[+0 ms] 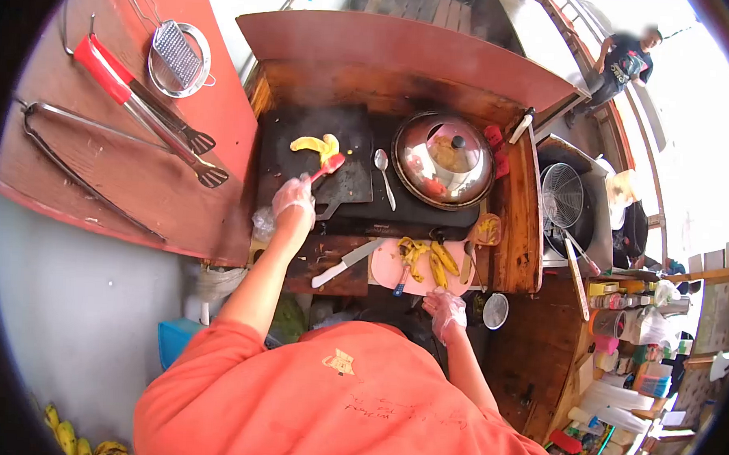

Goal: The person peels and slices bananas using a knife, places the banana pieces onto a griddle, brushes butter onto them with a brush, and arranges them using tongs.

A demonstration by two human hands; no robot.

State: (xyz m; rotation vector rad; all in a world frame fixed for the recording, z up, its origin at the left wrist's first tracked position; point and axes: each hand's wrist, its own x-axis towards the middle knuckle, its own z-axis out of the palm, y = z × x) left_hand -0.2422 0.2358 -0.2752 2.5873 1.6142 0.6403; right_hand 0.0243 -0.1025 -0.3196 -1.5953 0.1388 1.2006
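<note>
My left hand (293, 197), in a clear plastic glove, is closed round the handle of a red silicone spatula (326, 169). The spatula's head touches yellow peeled banana pieces (316, 146) on the black griddle (273, 175). A flat dark metal plate with a handle (346, 182) lies just right of them. My right hand (445, 311), gloved too, rests at the near edge of a pink cutting board (385, 269), fingers stretched out and apparently holding nothing. On that board are banana peels (412, 256) and unpeeled bananas (440, 263). A white-handled knife (347, 262) lies left of the board.
A domed lid (443, 159) covers a pan on the stove's right, beside a metal spoon (384, 178). Tongs (150, 108) and a grater (177, 54) hang at left. A wire strainer (562, 195) lies at right. Another person (624, 64) stands beyond the stall.
</note>
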